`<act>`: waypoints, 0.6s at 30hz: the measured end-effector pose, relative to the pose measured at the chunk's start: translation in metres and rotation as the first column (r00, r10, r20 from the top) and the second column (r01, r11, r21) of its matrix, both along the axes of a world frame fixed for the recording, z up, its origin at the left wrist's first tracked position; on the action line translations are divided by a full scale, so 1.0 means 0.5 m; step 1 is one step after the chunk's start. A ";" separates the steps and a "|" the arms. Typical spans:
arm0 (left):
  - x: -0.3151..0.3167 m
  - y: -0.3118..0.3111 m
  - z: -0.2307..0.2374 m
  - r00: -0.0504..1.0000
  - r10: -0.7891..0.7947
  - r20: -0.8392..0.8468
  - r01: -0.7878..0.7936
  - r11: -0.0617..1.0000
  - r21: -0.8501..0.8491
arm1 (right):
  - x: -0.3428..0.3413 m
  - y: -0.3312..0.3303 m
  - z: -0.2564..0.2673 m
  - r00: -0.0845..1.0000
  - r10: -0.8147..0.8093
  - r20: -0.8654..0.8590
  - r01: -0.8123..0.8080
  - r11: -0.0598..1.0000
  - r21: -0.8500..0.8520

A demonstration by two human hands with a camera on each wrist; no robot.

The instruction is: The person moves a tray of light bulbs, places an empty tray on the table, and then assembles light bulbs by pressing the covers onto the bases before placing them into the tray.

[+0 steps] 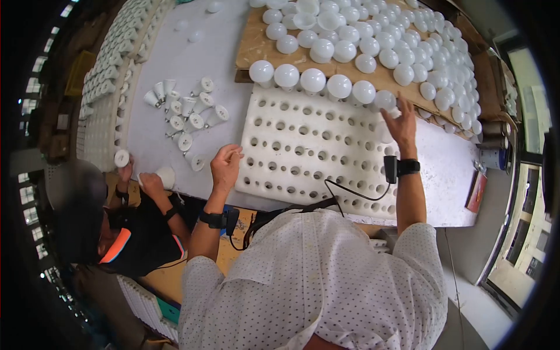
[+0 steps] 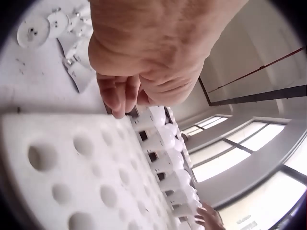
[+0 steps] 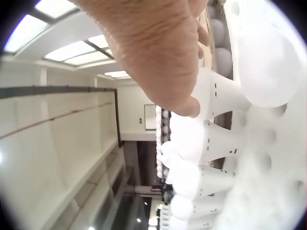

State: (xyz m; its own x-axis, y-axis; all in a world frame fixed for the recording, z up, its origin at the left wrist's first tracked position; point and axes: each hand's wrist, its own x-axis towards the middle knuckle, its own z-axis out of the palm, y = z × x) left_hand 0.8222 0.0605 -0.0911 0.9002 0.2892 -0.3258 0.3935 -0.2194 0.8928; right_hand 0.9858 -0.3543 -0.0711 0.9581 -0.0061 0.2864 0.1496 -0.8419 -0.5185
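My right hand (image 1: pixel 402 125) is at the far right corner of a white foam board (image 1: pixel 274 153) with rows of holes. Its thumb and fingers are round the globe of the end light bulb (image 1: pixel 385 100), which stands in a row of bulbs (image 1: pixel 312 80) along the board's far edge. Beside it, a white dome (image 3: pixel 271 67) sits over the board in the right wrist view. My left hand (image 1: pixel 225 168) hovers by the board's left edge, fingers loosely curled and holding nothing. Left of it lie several bulb bases (image 1: pixel 194 121) on the table.
Many white globes (image 1: pixel 385 41) cover a brown cardboard sheet (image 1: pixel 256 44) beyond the board. Stacked racks of bulb bases (image 1: pixel 111 64) line the left side. Another person (image 1: pixel 153 185) at the left holds a round white piece. A cable (image 1: pixel 356 195) hangs across the board's near edge.
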 end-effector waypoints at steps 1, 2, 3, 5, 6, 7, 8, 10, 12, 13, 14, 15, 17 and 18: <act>-0.008 0.038 -0.040 0.962 0.113 0.250 -0.157 0.973 0.167 | -0.017 -0.034 0.002 0.997 -0.073 0.005 0.072 0.997 0.026; -0.016 0.078 -0.065 0.854 0.158 0.495 -0.335 0.896 0.292 | -0.043 -0.064 0.010 0.995 -0.100 -0.013 0.101 0.989 0.105; -0.035 0.119 -0.056 0.864 0.246 0.438 -0.410 0.850 0.331 | -0.067 -0.069 0.009 0.992 -0.084 -0.094 0.082 0.996 -0.019; -0.087 0.201 -0.039 0.870 0.284 0.404 -0.487 0.629 0.606 | -0.102 -0.049 -0.018 0.987 -0.001 -0.163 -0.030 0.982 -0.188; -0.078 0.214 -0.046 0.896 0.288 0.339 -0.445 0.575 0.687 | -0.123 -0.048 -0.006 0.991 0.016 -0.133 -0.052 0.961 -0.270; -0.073 0.225 -0.053 0.895 0.287 0.341 -0.446 0.574 0.687 | -0.138 -0.042 0.001 0.991 0.015 -0.131 -0.050 0.962 -0.269; -0.069 0.231 -0.059 0.949 0.243 0.203 -0.309 0.575 0.757 | -0.151 -0.036 0.008 0.988 -0.034 -0.147 -0.005 0.966 -0.258; -0.077 0.244 -0.091 0.978 0.199 0.060 -0.165 0.568 0.806 | -0.172 -0.026 0.021 0.983 -0.084 -0.162 0.042 0.968 -0.246; -0.086 0.248 -0.123 0.998 -0.041 0.043 -0.018 0.486 0.874 | -0.185 -0.029 0.025 0.946 -0.122 -0.299 0.084 0.987 -0.139; -0.087 0.245 -0.123 0.998 -0.042 0.046 -0.020 0.484 0.875 | -0.190 -0.032 0.023 0.921 -0.103 -0.375 0.032 0.981 -0.191; -0.089 0.241 -0.122 0.996 -0.088 -0.019 0.054 0.413 0.909 | -0.191 -0.033 0.022 0.922 -0.103 -0.372 0.033 0.981 -0.189; -0.069 0.220 -0.129 0.984 -0.159 -0.081 0.133 0.351 0.927 | -0.203 -0.049 0.031 0.912 -0.079 -0.402 -0.057 0.947 -0.316; -0.039 0.200 -0.148 0.951 -0.298 -0.080 0.178 0.318 0.931 | -0.226 -0.074 0.021 0.918 -0.028 -0.396 -0.158 0.889 -0.429; -0.029 0.188 -0.157 0.914 -0.396 -0.089 0.207 0.267 0.941 | -0.229 -0.073 0.009 0.915 0.045 -0.401 -0.193 0.921 -0.337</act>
